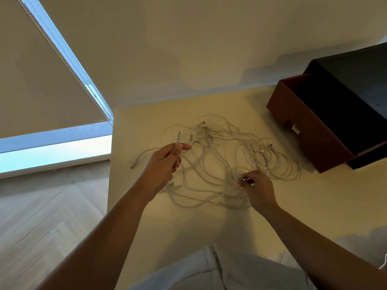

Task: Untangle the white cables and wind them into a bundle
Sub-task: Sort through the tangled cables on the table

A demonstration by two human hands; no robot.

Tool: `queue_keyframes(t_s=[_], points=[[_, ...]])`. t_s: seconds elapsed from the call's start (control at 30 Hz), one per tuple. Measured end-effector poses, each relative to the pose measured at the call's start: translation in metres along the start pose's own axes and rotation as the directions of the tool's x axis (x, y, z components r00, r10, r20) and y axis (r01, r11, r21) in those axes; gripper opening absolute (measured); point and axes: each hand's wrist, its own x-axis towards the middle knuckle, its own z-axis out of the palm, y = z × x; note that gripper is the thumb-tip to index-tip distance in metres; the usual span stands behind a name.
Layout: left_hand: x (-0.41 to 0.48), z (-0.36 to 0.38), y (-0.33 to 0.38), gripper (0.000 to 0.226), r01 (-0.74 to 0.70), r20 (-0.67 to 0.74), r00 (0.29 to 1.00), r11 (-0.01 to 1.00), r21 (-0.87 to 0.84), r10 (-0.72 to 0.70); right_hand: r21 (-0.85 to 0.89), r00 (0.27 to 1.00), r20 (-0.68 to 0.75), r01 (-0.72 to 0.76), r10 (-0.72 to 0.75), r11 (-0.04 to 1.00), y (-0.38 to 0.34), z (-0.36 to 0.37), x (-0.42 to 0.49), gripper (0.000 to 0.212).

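Several limp, light white cables (219, 155), cream counter (314, 206); my left hand (165, 164) pinches one plug end (178, 141), nine o'clock, best hold; right hand (258, 190) pinches a strand (239, 178), five o'clock.

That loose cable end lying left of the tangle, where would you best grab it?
Take the loose plug at its tip, pinching from above on its left side. It lies flat on the table, outside the tangle of white cables, with no loops across it, so it should lift cleanly. The left hand is nearest but holds a second plug.
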Motion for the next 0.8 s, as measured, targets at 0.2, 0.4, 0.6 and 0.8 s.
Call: queue_keyframes(t_s=[0.2,0.4,0.6,0.8], points=[[-0.001,0.002,0.000,0.028,-0.001,-0.002,1.000,1.000,0.006,0.001,-0.033,0.979,-0.182,0.091,-0.096,0.995,-0.009,-0.002,-0.003,0.004],[-0.001,0.006,0.003,0.029,-0.024,-0.011,1.000,0.999,0.049,0.024,0.402,0.994,-0.072,0.109,-0.088,0.909,-0.044,-0.008,-0.006,0.010],[-0.001,0.008,0.005,0.030,0.000,0.058,0.998,0.999,-0.039,0.002,0.485,0.978,-0.163,0.192,-0.128,0.853,-0.083,-0.024,-0.006,0.019],[-0.003,0.011,0.003,0.029,-0.014,0.097,0.995,1.000,-0.017,0.015,0.703,0.993,0.079,0.006,-0.087,0.711,-0.122,-0.031,-0.014,0.014]])
